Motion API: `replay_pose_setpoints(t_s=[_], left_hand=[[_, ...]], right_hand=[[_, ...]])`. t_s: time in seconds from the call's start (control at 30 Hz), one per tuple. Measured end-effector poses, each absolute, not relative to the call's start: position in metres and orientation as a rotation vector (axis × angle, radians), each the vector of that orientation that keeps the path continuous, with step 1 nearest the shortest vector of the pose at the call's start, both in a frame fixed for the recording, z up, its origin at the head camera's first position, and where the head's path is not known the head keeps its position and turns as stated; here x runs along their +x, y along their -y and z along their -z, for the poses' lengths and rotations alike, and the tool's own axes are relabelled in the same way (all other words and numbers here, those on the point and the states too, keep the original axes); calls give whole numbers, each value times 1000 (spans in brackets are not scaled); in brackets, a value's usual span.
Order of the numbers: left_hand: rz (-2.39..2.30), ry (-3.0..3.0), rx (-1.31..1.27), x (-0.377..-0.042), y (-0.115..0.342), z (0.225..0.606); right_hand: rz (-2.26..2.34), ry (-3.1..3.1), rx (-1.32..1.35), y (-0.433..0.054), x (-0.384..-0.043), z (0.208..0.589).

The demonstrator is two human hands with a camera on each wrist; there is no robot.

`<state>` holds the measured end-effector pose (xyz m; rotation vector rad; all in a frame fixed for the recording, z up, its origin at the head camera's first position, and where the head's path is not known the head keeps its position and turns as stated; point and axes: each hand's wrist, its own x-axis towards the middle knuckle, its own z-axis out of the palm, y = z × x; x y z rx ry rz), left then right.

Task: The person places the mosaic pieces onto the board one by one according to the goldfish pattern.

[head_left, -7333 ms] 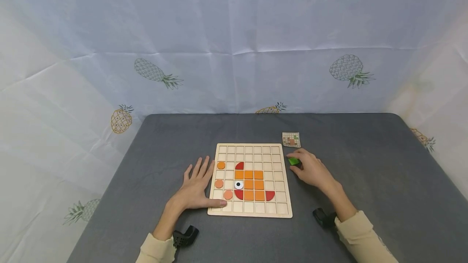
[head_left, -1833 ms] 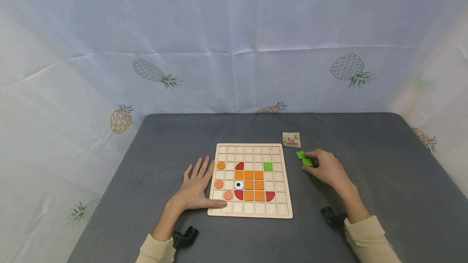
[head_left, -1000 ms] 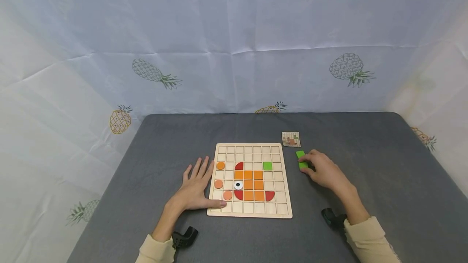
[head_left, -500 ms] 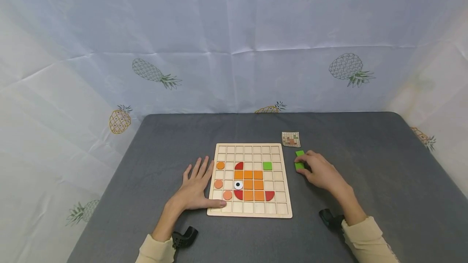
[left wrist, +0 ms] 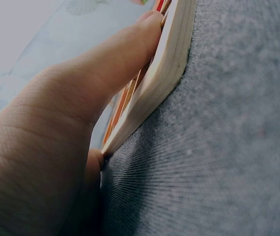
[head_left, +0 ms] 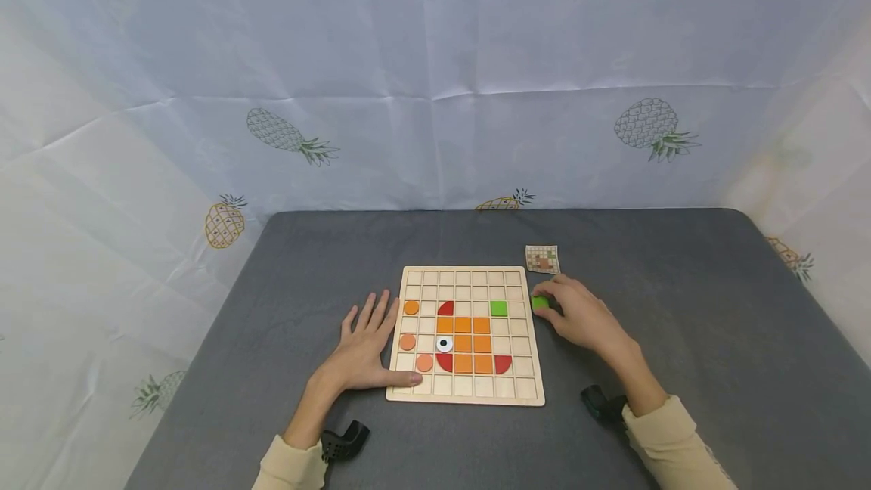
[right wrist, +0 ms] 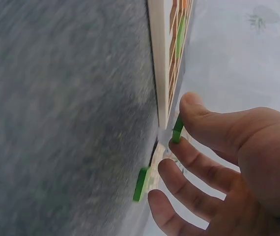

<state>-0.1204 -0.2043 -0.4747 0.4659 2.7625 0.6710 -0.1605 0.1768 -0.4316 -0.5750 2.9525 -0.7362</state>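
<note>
A wooden grid board [head_left: 463, 393] carries orange squares [head_left: 463, 344], red quarter-round tiles [head_left: 503, 364], round orange pieces [head_left: 411, 308], a white eye piece [head_left: 444, 343] and one green square [head_left: 499, 309]. My left hand [head_left: 364, 350] rests spread along the board's left side, its thumb lying over the near-left corner. Between thumb and index finger my right hand [head_left: 578, 316] pinches a green square tile [right wrist: 178, 129], just off the board's right edge. Another green tile [right wrist: 141, 184] lies on the table under the right hand; in the head view the hand hides it.
A small printed card [head_left: 542, 258] with a grid picture lies beyond the board's far-right corner. The grey table [head_left: 680, 286] extends to both sides, with a pineapple-print curtain [head_left: 435, 150] behind it.
A green square has appeared on the board since the oldest frame. My right hand went to the two green tiles beside it, took one and carried it left. The left hand stayed put.
</note>
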Motion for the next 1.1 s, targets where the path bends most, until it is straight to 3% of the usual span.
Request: replay_pose_setpoints(t_s=[0.47,1.1], left_hand=[[-677,-2761,470,-120,205,475],[-674,-2770,475,-119,204,475]], right_hand=[[723,-2954,-680,-149,-162,434],[708,-2960,-624,-144,-161,439]])
